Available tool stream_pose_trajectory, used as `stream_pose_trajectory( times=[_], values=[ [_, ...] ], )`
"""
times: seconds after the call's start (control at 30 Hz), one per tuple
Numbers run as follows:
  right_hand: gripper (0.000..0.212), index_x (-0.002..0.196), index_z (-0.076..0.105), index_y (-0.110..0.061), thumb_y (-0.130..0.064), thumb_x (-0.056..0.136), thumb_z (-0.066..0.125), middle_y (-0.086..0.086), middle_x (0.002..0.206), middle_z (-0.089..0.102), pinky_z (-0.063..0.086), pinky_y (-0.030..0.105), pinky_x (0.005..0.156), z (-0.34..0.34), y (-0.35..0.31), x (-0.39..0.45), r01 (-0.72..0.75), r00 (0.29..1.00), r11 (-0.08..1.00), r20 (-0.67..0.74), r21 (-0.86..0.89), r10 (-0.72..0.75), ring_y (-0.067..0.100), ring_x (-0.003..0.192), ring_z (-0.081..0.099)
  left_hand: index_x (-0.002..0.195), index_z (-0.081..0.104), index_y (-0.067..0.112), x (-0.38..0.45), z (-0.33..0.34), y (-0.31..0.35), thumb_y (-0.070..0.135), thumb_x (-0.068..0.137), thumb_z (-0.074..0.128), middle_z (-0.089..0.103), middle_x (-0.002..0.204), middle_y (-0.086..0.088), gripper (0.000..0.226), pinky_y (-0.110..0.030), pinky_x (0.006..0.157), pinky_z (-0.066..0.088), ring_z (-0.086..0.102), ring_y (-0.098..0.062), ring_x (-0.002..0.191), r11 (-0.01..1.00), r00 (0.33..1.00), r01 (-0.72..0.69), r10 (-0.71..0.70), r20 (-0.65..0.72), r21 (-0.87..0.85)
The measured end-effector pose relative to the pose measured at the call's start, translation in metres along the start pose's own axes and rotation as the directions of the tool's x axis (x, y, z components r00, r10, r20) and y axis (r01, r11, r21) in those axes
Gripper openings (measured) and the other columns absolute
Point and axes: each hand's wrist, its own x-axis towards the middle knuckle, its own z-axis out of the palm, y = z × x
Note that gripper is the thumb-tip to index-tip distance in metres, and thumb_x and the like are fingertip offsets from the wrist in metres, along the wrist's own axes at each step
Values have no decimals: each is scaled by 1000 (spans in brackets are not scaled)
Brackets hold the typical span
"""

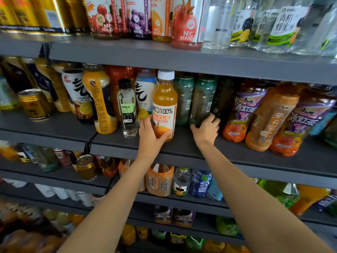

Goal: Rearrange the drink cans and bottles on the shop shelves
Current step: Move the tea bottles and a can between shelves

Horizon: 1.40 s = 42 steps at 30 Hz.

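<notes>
Left hand (148,132): wrapped round base of orange juice bottle (165,105), thumb across lower front of label, fingers behind. Bottle upright, white cap, on middle shelf (182,147), near front edge.

Right hand (206,129): fingers curled against foot of dark green bottle (202,99), thumb at its left side; whether closed fully round it, cannot tell. Green bottle upright, further back on same shelf, just right of juice bottle.

Beside juice bottle, left: clear water bottle (127,108), black cap, green "PH8.0" label, upright, just apart from left hand. Behind these two: white bottle (145,94) with black brush character, partly hidden.

Further left: tall yellow bottle (102,101), leaning; gold can (34,104), tilted, standing alone well left.

Second green bottle (184,99) between juice bottle and the one at right hand.

Right of right hand: purple-label iced tea bottles (242,114), orange tea bottle (269,117) among them, all leaning in wide-angle view.

Top shelf (127,53): gold cans (36,13) at left, NFC juice bottles (138,17) centre, clear honey-water bottles (280,24) right.

Lower shelf (45,178): gold can with pull-tab (86,167), orange bottle (159,180), blue bottle (200,183), partly behind forearms. Shelves below: blurred mixed bottles.
</notes>
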Motion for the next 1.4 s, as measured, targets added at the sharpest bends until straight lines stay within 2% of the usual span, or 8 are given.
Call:
stream_pose_trajectory(
  times=[0.17,0.3,0.4,0.5,0.7,1.17,1.3,1.4],
  values=[
    [50,121,44,-2,-23,83,69,11,118,42,44,37,86,-7,7,-26,205,976,897,-156,391,-155,28,104,48,137,32,10,-2,-2,1,25,76,75,37,135,-9,76,-38,107,35,36,-23,129,1000,1000,12,-12,0,-13],
    [52,125,45,-9,-32,84,67,3,121,51,45,30,88,-4,-1,-42,244,931,837,125,490,-344,12,106,48,136,36,10,-5,-9,-4,24,79,73,43,134,-10,69,-38,103,40,44,-23,125,998,998,-9,4,61,68],
    [61,132,40,-10,-31,83,68,1,129,51,40,23,88,-2,-16,-47,199,882,809,258,552,-393,5,110,45,121,53,8,-18,-31,-17,15,86,62,53,119,-9,36,-32,97,41,51,-23,114,944,989,-111,74,130,310],
    [72,136,33,-12,-28,78,73,-6,120,50,38,15,84,9,-31,-53,172,853,816,332,552,-404,3,107,44,113,61,11,-35,-55,-36,18,93,50,54,116,-5,24,-39,95,41,51,-22,110,876,962,-257,192,192,409],
    [80,133,32,-8,-20,71,81,7,130,53,39,20,84,20,-44,-53,143,903,852,285,504,-321,19,117,50,126,56,31,-43,-74,-44,44,88,20,52,129,12,54,-36,106,17,35,-11,120,786,936,-334,215,277,520],
    [72,123,39,-6,-27,69,82,10,123,58,46,28,81,7,-59,-129,137,975,939,122,315,-183,26,111,57,140,39,27,-15,-145,-40,30,99,38,38,142,6,41,-36,103,26,29,-18,130,695,753,-523,105,650,493],
    [68,117,44,-13,-26,65,84,2,113,62,46,19,77,-18,-66,-175,232,960,938,95,258,-264,19,103,60,126,55,12,-5,-184,-10,19,93,41,55,121,-3,36,-30,95,34,44,-17,114,655,742,-658,479,470,372],
    [64,109,40,-23,-21,63,85,-20,96,57,42,1,69,-51,-96,-201,365,925,868,-23,337,-380,-7,86,59,107,63,6,15,-217,29,14,84,41,60,102,-7,32,-29,87,37,46,-17,99,552,605,-785,781,154,281]
  ],
)
